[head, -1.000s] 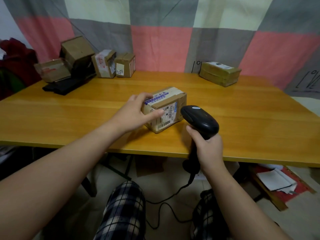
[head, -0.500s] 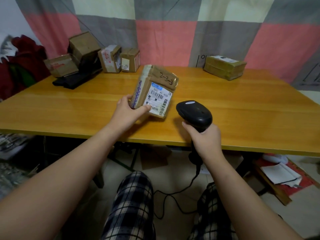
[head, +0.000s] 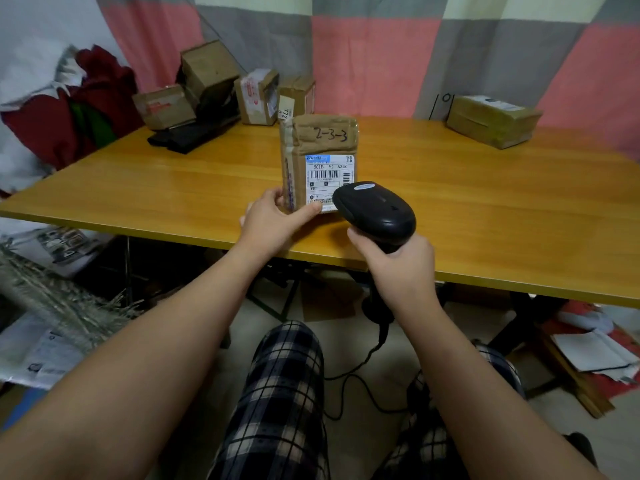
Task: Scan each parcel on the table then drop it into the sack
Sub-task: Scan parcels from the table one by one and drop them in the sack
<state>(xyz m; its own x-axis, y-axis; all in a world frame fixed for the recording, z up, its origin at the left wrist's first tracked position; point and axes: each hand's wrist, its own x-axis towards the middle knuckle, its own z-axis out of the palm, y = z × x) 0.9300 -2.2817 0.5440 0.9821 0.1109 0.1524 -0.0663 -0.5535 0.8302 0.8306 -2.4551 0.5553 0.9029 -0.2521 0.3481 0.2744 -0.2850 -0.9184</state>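
Parcel point(head: 318, 140) held upright over the table point(head: 485, 202), label point(head: 329, 174) toward the camera.
Left hand point(head: 273, 223) pinches its bottom corner at 7 o'clock; right hand point(head: 398, 268) wraps the scanner point(head: 375, 211) handle, head at the parcel's 5 o'clock.

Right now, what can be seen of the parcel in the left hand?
The parcel is a brown cardboard box wrapped in glossy tape, with "2-3-3" handwritten near its top. A white shipping label with a blue header and barcodes faces the camera. It stands upright over the near part of the table. The left hand holds its lower left corner, thumb on the label. The black scanner in the right hand covers its lower right corner; contact cannot be told.
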